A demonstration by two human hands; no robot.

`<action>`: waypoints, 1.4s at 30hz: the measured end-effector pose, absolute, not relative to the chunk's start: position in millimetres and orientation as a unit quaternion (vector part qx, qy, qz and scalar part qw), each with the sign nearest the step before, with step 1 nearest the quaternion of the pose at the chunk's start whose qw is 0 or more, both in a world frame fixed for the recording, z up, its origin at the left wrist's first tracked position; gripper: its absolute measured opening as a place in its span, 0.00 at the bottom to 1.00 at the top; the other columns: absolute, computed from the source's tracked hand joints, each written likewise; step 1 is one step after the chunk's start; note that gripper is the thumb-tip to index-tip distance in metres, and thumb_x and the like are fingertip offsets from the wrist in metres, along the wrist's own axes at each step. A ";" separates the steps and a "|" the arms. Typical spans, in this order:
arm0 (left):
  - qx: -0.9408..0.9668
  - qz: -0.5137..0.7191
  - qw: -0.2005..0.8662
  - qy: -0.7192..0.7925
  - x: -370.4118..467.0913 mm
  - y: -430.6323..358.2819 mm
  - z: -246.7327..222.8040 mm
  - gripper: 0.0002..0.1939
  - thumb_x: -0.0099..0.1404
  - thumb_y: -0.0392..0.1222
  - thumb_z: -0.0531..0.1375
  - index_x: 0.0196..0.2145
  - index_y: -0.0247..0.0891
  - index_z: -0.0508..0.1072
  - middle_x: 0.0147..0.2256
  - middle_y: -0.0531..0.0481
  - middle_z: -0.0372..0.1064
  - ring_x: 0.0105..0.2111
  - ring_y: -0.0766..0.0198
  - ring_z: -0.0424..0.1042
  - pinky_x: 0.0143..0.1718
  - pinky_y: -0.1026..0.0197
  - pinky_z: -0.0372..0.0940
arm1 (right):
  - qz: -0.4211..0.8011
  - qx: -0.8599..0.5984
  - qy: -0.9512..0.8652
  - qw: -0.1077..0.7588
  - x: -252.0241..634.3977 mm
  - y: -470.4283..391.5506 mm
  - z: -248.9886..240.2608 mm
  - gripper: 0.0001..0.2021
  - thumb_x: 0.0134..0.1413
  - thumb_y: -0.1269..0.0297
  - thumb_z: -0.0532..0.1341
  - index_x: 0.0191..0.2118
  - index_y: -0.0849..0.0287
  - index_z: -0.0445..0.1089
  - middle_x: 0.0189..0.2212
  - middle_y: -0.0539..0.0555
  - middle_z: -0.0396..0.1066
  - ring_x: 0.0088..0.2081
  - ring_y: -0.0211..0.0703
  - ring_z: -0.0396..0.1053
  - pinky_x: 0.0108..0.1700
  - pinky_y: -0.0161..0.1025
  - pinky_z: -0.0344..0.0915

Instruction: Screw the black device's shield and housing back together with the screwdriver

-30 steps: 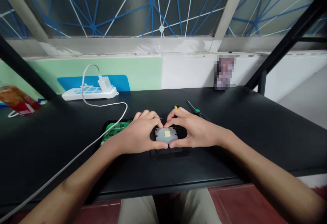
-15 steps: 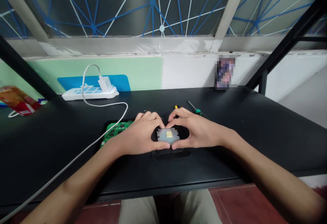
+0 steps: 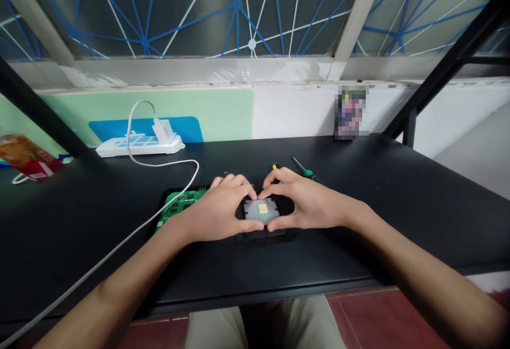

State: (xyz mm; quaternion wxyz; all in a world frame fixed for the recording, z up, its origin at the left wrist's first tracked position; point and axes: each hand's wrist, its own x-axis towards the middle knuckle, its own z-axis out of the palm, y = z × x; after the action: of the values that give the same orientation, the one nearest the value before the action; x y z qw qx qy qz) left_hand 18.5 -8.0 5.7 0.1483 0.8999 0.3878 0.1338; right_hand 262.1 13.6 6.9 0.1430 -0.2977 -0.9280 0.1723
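Observation:
Between both hands is a small grey plate (image 3: 252, 213) with dark notches or clips along its edges and a pale yellow square pad (image 3: 263, 208) at its middle. My left hand (image 3: 221, 208) pinches its left part, thumb at the near edge and fingers at the far edge. From the other side, my right hand (image 3: 313, 203) grips it the same way, and the two hands' fingertips almost meet. Beneath lies a glossy black piece (image 3: 271, 239), mostly covered by the hands. Left of my left hand, a green circuit board (image 3: 181, 200) sits in a black housing, partly hidden by my forearm.
Behind my right hand lie a green-handled screwdriver (image 3: 308, 172) and a yellow-tipped tool (image 3: 275, 166). A white cable (image 3: 119, 245) runs from the power strip (image 3: 139, 145) across the black table (image 3: 319, 269). A red-orange packet (image 3: 30, 158) is at far left; a blurred-out object (image 3: 350, 112) leans on the wall.

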 end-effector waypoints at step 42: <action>0.920 0.045 0.114 0.372 2.7 -22.8 6.9 0.49 0.54 0.71 0.65 0.65 0.42 0.62 0.59 0.38 0.59 0.55 0.39 0.60 0.56 0.39 0.57 | 0.035 -0.477 -0.810 0.338 260.2 48.5 -6.1 0.18 0.62 0.61 0.59 0.56 0.59 0.70 0.33 0.52 0.68 0.28 0.38 0.65 0.40 0.42 0.68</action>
State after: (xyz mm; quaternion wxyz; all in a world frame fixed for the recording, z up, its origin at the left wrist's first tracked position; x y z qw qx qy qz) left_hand 2.7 -22.8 6.9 0.1140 0.9200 0.3724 0.0449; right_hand 260.2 48.5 -6.1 0.3385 -0.4768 -0.8104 0.0355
